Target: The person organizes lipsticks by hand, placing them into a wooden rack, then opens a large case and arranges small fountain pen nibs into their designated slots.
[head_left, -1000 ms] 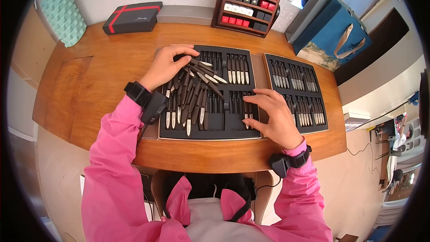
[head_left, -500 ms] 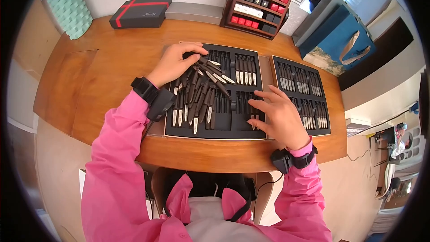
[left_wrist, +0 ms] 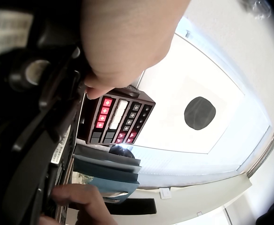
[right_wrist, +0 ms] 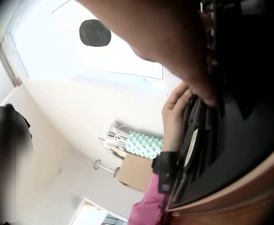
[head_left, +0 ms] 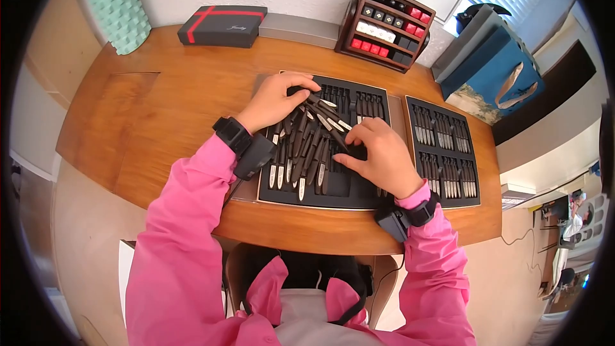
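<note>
Dark brown pen-like sticks (head_left: 312,154) with white pointed ends lie heaped across the left part of a black slotted tray (head_left: 343,200). At the far end of this heap my left hand (head_left: 272,101) curls thumb and fingers round the back ends of several sticks, which fan out to the right. My right hand (head_left: 386,157) is over the tray at the heap's right edge. Its thumb and forefinger stand apart on either side of a stick's lower end. In the right wrist view, a fingertip (right_wrist: 209,97) is right by the stick ends.
A second black tray (head_left: 442,151), with sticks in rows, lies to the right. Along the back stand a black box with red ribbon (head_left: 221,25), a wooden rack (head_left: 387,25) of small coloured blocks, and a blue paper bag (head_left: 503,70). A green textured bag (head_left: 118,6) hangs at the left.
My right hand has moved left, from the tray's right-hand slots to the edge of the heap. The left hand stays at the heap's far end. The head view has shifted slightly.
</note>
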A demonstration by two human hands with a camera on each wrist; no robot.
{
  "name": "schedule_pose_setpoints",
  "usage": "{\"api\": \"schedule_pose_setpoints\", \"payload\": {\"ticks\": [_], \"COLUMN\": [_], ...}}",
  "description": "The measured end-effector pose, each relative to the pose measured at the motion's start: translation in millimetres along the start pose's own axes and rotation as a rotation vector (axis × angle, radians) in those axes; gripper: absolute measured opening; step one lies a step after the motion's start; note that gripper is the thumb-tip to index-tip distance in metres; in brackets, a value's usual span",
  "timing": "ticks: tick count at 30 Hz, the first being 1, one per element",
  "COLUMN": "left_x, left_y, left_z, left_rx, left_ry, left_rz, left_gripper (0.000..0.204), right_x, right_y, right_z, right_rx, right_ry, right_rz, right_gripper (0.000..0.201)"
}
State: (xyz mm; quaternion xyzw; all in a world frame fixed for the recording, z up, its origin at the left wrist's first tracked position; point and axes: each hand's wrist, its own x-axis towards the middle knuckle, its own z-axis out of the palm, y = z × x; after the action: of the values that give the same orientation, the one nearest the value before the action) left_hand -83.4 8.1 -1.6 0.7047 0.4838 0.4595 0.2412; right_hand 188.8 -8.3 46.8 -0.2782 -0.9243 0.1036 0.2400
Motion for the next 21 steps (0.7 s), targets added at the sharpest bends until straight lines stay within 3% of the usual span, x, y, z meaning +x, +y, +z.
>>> {"api": "schedule_pose_setpoints", "payload": {"ticks": [5,8,10,14,21], "left_x": [-1,0,0,0,0], "left_y": [0,0,-2,-2,0], "left_z": [0,-1,0,1,-2], "left_rx": [0.018,0.004,0.014,0.028,0.034], "left_ry": [0.004,-0.009,0.005,0.022,-0.021], "left_rz": [0.0,-0.01,0.011,0.031,-0.01], "left_gripper": [0.023,0.023,0.021,0.02,0.023], "right_x": [-2,-9,-17,-29,-38], "right_y": [-1,8,19,34,52], "right_z": [2,-5,-12,-34,-53], "right_rx": [0.029,0.18,0.487,0.832,1.025], "right_ry": [-0.004,0.034,0.108,0.211,0.159], "right_rz": [0.057,0.195,0.36,0.396,0.411], "right_gripper": [0.024,0.018,0.014,0.012,0.013]}}
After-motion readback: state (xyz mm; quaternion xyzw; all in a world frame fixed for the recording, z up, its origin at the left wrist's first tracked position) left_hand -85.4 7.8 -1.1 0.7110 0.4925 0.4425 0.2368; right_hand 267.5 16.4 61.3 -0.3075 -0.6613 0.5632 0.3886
